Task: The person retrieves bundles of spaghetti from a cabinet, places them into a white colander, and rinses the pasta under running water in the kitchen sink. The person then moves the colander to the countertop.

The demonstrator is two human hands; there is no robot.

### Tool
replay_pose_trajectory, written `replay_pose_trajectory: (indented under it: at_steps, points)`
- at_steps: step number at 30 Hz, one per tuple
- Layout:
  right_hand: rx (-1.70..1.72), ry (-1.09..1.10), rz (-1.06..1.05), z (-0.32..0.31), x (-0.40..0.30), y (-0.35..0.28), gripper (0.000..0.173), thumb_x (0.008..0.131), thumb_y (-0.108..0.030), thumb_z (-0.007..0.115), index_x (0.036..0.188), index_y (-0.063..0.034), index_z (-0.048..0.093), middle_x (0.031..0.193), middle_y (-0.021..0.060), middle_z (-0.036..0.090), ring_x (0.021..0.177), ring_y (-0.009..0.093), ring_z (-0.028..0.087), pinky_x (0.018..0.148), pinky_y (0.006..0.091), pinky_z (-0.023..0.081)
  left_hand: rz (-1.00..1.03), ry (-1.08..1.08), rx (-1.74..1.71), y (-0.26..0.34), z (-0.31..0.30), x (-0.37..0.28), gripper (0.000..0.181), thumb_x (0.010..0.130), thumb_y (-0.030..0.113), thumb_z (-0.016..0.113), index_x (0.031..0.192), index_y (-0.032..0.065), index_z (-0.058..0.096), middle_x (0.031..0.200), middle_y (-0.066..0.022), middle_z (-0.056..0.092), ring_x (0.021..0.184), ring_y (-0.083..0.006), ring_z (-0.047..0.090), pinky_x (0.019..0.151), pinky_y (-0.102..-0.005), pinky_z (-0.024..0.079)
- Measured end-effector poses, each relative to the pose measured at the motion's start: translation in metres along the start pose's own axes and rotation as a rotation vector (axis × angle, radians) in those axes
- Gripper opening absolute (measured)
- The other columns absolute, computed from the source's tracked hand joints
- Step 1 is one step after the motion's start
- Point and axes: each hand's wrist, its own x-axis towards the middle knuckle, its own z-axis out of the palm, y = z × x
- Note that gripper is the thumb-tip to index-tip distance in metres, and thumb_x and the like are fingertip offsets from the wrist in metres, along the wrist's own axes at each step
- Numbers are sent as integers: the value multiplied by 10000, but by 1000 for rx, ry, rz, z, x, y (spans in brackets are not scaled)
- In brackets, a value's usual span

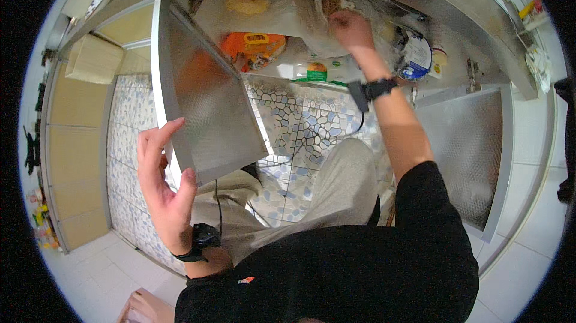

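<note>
My right hand (353, 30) reaches into a low cabinet, its fingers closed at a crumpled translucent plastic bag (310, 12) with something brown inside. My left hand (164, 188) is at the free edge of an open cabinet door (211, 125) with a textured panel. Its thumb and index finger are apart and bent over that edge; how firmly they press cannot be told. Below the bag, a clear package with a green band (317, 73) lies at the cabinet's front. An orange package (254, 51) sits to its left, partly behind the door.
A blue-and-white labelled container (414, 55) stands right of my right forearm. A second open door (468, 156) is at the right. Behind the orange package lies a yellowish item (247, 3). My knees (346, 174) are over the pebble-patterned floor (274, 107), where a dark cable runs.
</note>
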Motion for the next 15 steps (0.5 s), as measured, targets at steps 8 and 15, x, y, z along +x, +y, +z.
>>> replay_pose_trajectory:
  at_steps: [8,15]
  points:
    - [-518,-206,129,41,52,26,539,799,-409,782,1158,-9,743,1152,238,729,1098,381,705,975,475,560,-145,129,128,-30,-55,-22,498,847,-35,550,1321,53,679,1282,-94,582,1157,-171,552,931,-277,427]
    - [-549,-333,216,38,41,16,587,808,-489,755,1202,-55,737,1220,211,721,1138,365,695,963,486,563,-186,298,556,-51,-68,-33,360,940,47,630,1295,77,685,1414,-186,598,1367,-344,527,1131,-431,400]
